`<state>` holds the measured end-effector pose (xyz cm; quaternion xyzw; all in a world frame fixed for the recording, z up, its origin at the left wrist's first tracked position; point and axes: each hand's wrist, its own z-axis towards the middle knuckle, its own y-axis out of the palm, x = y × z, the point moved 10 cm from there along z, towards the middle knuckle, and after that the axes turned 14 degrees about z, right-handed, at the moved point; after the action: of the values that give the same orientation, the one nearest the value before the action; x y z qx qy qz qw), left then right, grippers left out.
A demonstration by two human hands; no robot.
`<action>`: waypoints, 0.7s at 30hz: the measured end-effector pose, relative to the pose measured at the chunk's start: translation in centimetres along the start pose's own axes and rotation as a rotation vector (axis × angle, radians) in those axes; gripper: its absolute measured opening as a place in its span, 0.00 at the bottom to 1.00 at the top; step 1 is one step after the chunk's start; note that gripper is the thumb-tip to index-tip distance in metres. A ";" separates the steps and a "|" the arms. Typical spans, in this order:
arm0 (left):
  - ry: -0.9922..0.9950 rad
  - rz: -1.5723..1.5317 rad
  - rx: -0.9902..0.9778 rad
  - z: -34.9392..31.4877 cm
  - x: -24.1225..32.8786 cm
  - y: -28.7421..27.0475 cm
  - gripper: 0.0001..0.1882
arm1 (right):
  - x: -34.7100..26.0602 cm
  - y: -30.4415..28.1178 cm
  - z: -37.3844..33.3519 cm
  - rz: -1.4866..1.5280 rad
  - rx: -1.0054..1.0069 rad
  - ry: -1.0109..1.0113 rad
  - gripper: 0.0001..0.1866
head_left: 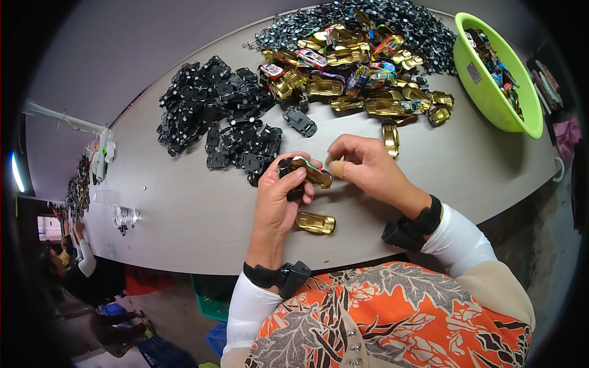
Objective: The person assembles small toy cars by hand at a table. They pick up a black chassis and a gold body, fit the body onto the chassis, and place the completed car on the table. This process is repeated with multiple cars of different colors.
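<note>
Just above the bench point(184, 214), a gold toy car body point(311, 173) is pinched in the left grip point(283, 193) against a black chassis, steadied by the right hand point(362, 167), and could be slipped askew by uneven thumb pressure.

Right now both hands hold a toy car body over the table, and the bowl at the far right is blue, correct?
Not quite. The head view shows the bowl is bright green. The left hand and right hand do hold a toy car body over the table.
</note>
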<state>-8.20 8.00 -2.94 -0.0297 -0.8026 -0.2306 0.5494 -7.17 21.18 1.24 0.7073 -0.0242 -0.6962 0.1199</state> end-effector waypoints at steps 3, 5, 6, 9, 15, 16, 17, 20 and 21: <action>0.028 0.076 0.019 0.3 -0.1 0.4 0.12 | 3.0 1.6 -0.8 0.349 -0.088 0.317 0.06; 0.056 0.155 0.051 0.2 0.3 0.3 0.12 | 4.1 1.7 -0.7 0.405 -0.124 0.347 0.07; 0.057 0.163 0.067 0.1 0.4 0.1 0.13 | 4.3 1.7 -0.7 0.476 -0.123 0.374 0.07; 0.074 0.156 0.063 0.2 0.5 -0.1 0.13 | 4.0 2.0 -0.4 0.485 -0.143 0.343 0.07; 0.069 0.092 0.062 -0.6 0.5 0.0 0.15 | 4.3 1.9 -0.5 0.682 -0.142 0.441 0.09; 0.078 0.090 0.068 -0.8 0.7 -0.1 0.15 | 4.6 1.9 -0.5 0.677 -0.141 0.444 0.09; 0.087 0.088 0.074 -0.9 0.9 -0.1 0.15 | 4.8 1.8 -0.5 0.673 -0.141 0.447 0.09; 0.062 0.058 0.078 -1.0 1.0 -0.2 0.14 | 4.2 2.3 -0.4 0.695 -0.155 0.376 0.09; 0.048 0.027 0.077 -1.0 0.8 -0.2 0.14 | 4.1 2.4 -0.5 0.715 -0.153 0.354 0.09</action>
<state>-7.72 7.24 -2.00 -0.0141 -0.7970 -0.1927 0.5722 -6.26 18.10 -2.27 0.7523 -0.1956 -0.4780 0.4090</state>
